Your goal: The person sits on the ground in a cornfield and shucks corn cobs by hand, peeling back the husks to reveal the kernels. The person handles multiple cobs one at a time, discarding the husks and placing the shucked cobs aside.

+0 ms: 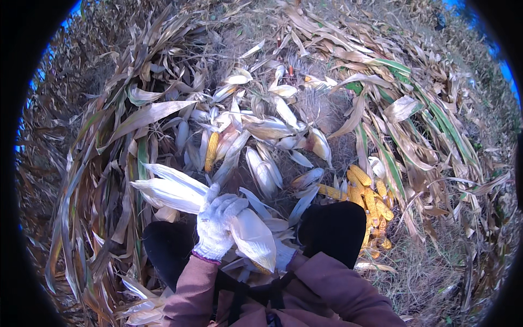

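Note:
My left hand (218, 222), in a white knit glove, is closed around pale corn husk leaves (175, 194), which stick out to the left of the fist. On its other side a broad husk (254, 237) hangs down over my right hand, with a bit of yellow kernels showing at its lower end. My right hand (284, 253), also gloved, is mostly hidden behind that husk, so its fingers do not show. Both hands are between the dark-clothed knees.
Several unhusked ears (263, 171) lie on the dry ground ahead, with one bare yellow ear (211, 151) among them. A pile of husked ears (369, 204) is beside the right knee. Cut corn stalks lie in heaps at left (118, 171) and right (412, 122).

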Motion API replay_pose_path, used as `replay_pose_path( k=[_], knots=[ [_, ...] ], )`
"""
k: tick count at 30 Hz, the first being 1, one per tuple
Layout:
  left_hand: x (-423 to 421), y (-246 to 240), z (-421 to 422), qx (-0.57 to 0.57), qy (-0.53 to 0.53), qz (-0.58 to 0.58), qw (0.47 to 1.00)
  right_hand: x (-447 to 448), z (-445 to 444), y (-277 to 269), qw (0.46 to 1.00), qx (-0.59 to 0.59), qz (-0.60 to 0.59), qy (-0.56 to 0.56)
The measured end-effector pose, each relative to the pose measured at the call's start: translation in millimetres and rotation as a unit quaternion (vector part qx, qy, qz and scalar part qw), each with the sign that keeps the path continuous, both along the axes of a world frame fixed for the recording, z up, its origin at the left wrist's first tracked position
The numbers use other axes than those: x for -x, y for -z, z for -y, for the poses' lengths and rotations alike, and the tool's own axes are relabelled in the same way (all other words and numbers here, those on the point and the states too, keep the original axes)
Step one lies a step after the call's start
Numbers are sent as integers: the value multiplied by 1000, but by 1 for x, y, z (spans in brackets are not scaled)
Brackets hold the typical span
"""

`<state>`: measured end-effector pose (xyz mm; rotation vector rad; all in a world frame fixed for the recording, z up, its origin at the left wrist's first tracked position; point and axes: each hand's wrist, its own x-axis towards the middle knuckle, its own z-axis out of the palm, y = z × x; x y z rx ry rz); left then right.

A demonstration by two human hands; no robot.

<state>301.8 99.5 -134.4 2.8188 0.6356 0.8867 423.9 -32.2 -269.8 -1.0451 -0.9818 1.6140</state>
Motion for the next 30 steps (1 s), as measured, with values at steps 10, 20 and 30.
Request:
replay_pose_path(
  k=[10,20,30],
  knots=[
    [1,9,16,523,-114,463,707,3,-6,-84,995,76,-69,-13],
    [4,-25,-17,691,208,634,279,-3,0,-97,919,149,-358,-69],
    [32,-40,3,837,117,492,209,-10,3,-85,990,-55,125,26]
  ],
)
